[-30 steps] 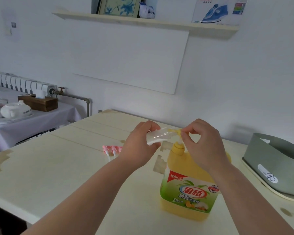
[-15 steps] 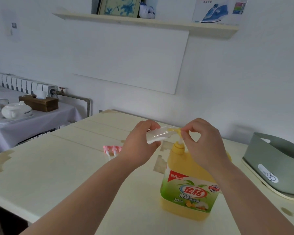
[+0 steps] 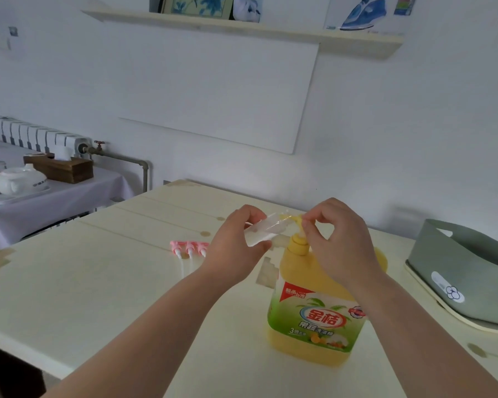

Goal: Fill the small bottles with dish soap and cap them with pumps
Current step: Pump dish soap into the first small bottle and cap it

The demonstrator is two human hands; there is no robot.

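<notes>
Left hand [image 3: 236, 248]: curled round a small bottle [image 3: 263, 232], which is gripped between thumb and fingers.
Small bottle: clear, held nearly on its side above the table [image 3: 98, 282], its mouth brought up against the yellow spout of the jug's pump; some pale yellow is seen at the mouth end.
Right hand [image 3: 339, 242]: fingers curled over the pump head [image 3: 298, 242], whose spout tip is pinched between thumb and forefinger.
Dish soap jug [image 3: 319, 305]: large, yellow, with a green and white label; stood upright on the table under both hands, partly covered by the right wrist.
Pink pumps [image 3: 189, 248]: three are laid side by side on the table, just left of the left hand, white tubes pointed toward the camera.
Grey basket [image 3: 466, 271]: set on a pale tray at the right edge of the table, well apart from the jug.
Side table: covered with a white cloth at far left; a white teapot [image 3: 19, 180] and a wooden tissue box [image 3: 59, 168] are placed on it.
</notes>
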